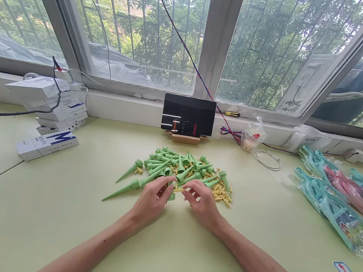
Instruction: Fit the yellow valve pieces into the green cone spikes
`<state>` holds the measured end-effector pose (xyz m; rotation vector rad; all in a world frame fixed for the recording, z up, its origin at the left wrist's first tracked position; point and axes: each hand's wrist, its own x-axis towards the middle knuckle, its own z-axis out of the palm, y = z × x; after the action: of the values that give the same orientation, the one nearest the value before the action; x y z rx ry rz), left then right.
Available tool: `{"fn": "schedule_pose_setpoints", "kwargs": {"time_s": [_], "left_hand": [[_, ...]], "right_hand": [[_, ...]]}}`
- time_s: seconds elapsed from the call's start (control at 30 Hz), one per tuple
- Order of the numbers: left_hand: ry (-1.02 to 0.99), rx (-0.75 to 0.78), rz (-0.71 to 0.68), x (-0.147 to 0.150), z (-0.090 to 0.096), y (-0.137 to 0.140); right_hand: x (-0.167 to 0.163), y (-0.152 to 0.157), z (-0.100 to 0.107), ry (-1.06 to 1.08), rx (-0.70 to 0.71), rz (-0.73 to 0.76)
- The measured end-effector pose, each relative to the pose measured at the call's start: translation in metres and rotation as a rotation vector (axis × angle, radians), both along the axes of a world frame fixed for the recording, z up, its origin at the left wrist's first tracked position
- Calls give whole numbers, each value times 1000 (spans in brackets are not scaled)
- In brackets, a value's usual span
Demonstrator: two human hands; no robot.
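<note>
A pile of green plastic plant-watering spikes (155, 173), tapered with ribbed caps, lies on the table in front of me. Small yellow plastic fittings (222, 192) are scattered among them, mostly on the right. My left hand (152, 195) is curled at the near edge of the pile, around a green spike whose ribbed cap (171, 196) shows below the fingertips; the rest is hidden. Close beside it, my right hand (202, 203) pinches a small yellow fitting (178, 190) between thumb and fingers, near the left fingertips. Two spikes point out to the left.
White boxes (47, 145) are stacked at the left with a black cable. A dark screen (188, 112) stands at the back on a cardboard support. Behind right are a plastic-wrapped cup (252, 137) and a coiled white cable (267, 160). Teal items in plastic bags (331, 204) lie at the right.
</note>
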<state>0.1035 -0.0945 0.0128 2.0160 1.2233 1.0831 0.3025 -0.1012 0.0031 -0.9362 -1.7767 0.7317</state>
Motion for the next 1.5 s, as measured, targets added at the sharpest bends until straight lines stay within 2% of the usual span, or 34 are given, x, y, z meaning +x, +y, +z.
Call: {"fn": "schedule_pose_setpoints", "kwargs": {"time_s": [0.6, 1.5], "left_hand": [[59, 81, -53, -1, 2, -1], [96, 87, -46, -2, 1, -1]], "right_hand": [[-1, 0, -1, 17, -27, -13], [0, 1, -4, 23, -45, -1]]}}
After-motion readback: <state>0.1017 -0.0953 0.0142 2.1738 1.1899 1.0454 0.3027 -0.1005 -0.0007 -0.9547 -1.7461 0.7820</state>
